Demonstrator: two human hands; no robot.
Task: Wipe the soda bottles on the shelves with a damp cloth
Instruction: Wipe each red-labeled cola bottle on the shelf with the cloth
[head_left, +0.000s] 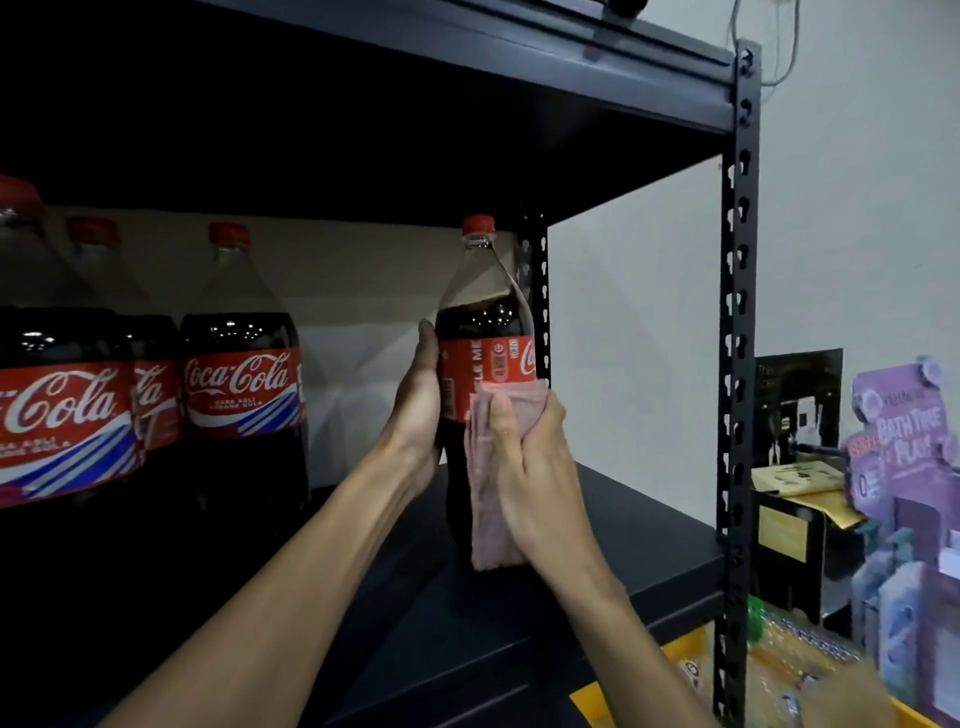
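A large cola bottle (485, 332) with a red cap stands upright on the dark shelf (639, 540), near its right end. My left hand (418, 405) grips the bottle's left side at the red label. My right hand (530, 467) presses a pink cloth (491, 514) against the bottle's front, fingers curled round the cloth just below the label. The bottle's lower half is hidden by the cloth and my hand.
Three more cola bottles (241, 374) stand in a row at the left of the shelf. A black slotted upright (735, 364) frames the shelf's right side. Purple packaged goods (904, 447) and boxes sit to the right. Yellow packs (691, 670) lie on the shelf below.
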